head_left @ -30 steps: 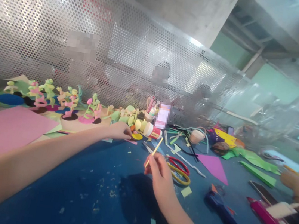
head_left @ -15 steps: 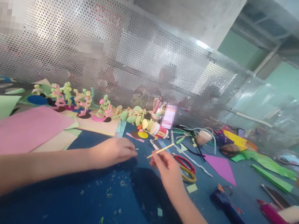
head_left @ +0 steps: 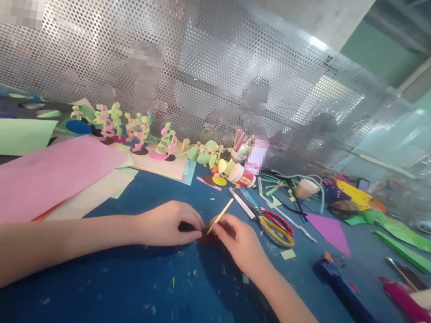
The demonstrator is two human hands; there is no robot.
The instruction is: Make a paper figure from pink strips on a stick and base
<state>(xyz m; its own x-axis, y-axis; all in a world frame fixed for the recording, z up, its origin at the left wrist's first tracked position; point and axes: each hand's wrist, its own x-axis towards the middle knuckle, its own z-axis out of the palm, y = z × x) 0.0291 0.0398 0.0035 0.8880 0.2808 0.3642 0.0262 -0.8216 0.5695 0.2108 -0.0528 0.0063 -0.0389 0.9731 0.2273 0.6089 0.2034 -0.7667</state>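
Two hands meet at mid-desk in the head view, only one there is. Left hand (head_left: 166,225) lies knuckles up on the blue desk (head_left: 106,286), fingers curled narrow round a small dark piece (head_left: 187,227) pinched at the tips. Right hand (head_left: 241,242) is closed on a thin yellow stick (head_left: 220,216), which slants up and away from the fingers; its lower end sits at the dark piece, touching or just above, can't tell.

Change vs 1 s ago: left hand was stretched far out by the yellow paper disc (head_left: 219,181) and glue bottle (head_left: 242,176); now it's pulled back w/ the dark bit in it. Right hand was up off the desk w/ the stick; now it's low and tight to the left. So, as a judgement: fetch is over, stick and piece are being brought together.

Round about: scissors w/ red and yellow loops (head_left: 271,225) just right of the right hand, pink sheet (head_left: 33,176) at left, row of small paper figures (head_left: 134,129) at back by the perforated metal screen (head_left: 175,57), dark blue glue gun (head_left: 342,291) further right.
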